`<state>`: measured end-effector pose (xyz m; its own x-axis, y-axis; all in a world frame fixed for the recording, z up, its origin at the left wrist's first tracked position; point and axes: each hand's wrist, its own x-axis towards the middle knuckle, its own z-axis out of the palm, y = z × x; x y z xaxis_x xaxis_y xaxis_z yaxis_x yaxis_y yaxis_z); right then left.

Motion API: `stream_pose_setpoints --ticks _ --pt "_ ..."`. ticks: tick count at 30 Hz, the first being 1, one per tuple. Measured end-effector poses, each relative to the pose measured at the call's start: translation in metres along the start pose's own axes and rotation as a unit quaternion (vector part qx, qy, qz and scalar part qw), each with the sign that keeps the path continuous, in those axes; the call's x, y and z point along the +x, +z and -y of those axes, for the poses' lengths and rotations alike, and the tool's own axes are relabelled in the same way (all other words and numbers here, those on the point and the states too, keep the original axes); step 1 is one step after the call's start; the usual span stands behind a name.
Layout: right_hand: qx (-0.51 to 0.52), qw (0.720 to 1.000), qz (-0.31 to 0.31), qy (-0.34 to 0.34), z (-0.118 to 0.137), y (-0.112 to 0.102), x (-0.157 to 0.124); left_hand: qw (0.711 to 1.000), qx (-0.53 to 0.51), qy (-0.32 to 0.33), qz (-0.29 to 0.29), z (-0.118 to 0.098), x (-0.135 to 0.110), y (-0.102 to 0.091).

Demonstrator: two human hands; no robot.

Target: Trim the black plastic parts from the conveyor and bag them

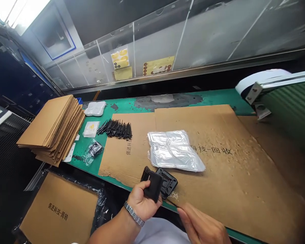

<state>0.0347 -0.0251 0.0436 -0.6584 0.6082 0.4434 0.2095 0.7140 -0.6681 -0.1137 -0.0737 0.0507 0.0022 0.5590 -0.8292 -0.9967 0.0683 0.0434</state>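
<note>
My left hand (144,203), with a metal watch band at the wrist, grips a black plastic part (153,185) between thumb and fingers. The part is held tilted above the front edge of the bench. Just behind it, a second black plastic piece (169,183) with recesses and holes lies on the cardboard. My right hand (203,223) is closed in a pinch low at the front edge. A thin dark line shows at its fingertips, but I cannot make out what it is. A stack of clear plastic bags (174,150) lies on the cardboard beyond both hands.
Many thin black pieces (117,128) are heaped to the left. Near them lie a bagged black part (94,149), white packets (95,108) and a tall stack of cardboard sheets (51,122). A cardboard-topped box (61,206) stands lower left; a conveyor end (259,91) juts in at right.
</note>
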Motion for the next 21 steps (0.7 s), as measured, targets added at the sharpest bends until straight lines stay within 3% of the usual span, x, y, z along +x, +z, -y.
stream_pose_setpoints --ticks 2,5,10,14,18,21 --pt "-0.013 0.997 0.019 -0.077 0.006 0.003 0.0 0.999 -0.03 -0.012 -0.018 0.0 -0.007 0.005" --pt "-0.034 0.993 0.031 -0.112 0.006 0.004 0.006 0.998 -0.044 -0.031 -0.032 0.005 -0.017 0.008" --pt "-0.049 0.995 0.021 -0.086 -0.009 -0.004 0.012 0.997 -0.032 -0.068 0.004 0.015 -0.019 -0.01" --pt "-0.035 0.998 0.033 -0.034 -0.017 -0.014 0.014 0.988 0.082 -0.104 0.073 0.013 -0.014 -0.031" --pt "0.019 0.991 0.063 -0.121 -0.005 -0.022 0.019 0.976 0.13 -0.11 0.138 0.011 -0.013 -0.038" --pt "0.008 0.981 0.077 -0.178 0.006 -0.023 0.022 0.975 0.149 -0.064 0.149 0.012 -0.016 -0.035"
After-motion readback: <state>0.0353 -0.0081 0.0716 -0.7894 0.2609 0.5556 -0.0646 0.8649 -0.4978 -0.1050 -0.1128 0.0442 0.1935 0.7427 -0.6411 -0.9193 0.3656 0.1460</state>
